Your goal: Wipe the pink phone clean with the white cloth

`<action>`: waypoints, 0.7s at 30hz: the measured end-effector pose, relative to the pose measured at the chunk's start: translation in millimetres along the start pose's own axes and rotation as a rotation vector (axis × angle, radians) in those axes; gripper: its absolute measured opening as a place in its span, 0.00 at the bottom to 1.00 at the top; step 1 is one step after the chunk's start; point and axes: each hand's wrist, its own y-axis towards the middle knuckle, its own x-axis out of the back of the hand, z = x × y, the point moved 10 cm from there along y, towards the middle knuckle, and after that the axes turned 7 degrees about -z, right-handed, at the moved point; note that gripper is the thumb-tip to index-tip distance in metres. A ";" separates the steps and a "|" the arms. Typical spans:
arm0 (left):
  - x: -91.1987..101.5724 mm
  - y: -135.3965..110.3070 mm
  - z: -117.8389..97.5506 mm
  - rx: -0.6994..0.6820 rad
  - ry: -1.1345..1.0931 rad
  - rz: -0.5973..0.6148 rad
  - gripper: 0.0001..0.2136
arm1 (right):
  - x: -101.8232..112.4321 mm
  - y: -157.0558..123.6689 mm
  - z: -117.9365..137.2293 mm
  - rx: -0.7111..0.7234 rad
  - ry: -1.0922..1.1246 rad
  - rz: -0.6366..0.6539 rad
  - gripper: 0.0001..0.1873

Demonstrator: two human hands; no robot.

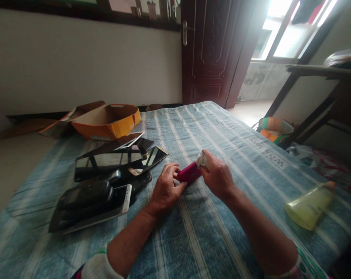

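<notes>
A small magenta block-shaped device (189, 173), perhaps a phone or power bank, is held low over the striped bedding. My left hand (167, 188) grips its left end between fingers and thumb. Pinched in my right hand (218, 174) is a crumpled white tissue (203, 159), pressed against the device's right end. Left of my hands lies a pile of phones and tablets: a gold-edged phone (149, 159), a white-edged tablet (125, 199), and a bulky black device (88, 193) on top of it. The device's far end is partly hidden by my right fingers.
An open orange cardboard box (105, 130) stands behind the pile. To the right, a translucent yellow cup or bottle (307, 207) lies on its side on the blue bedding (210, 217). Beyond the bed are a dark red door (210, 54) and a desk (323, 70).
</notes>
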 end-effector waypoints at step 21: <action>1.0 -2.3 -15.5 -0.107 -0.049 0.022 0.04 | -12.9 -30.2 73.8 0.350 -0.081 0.144 0.11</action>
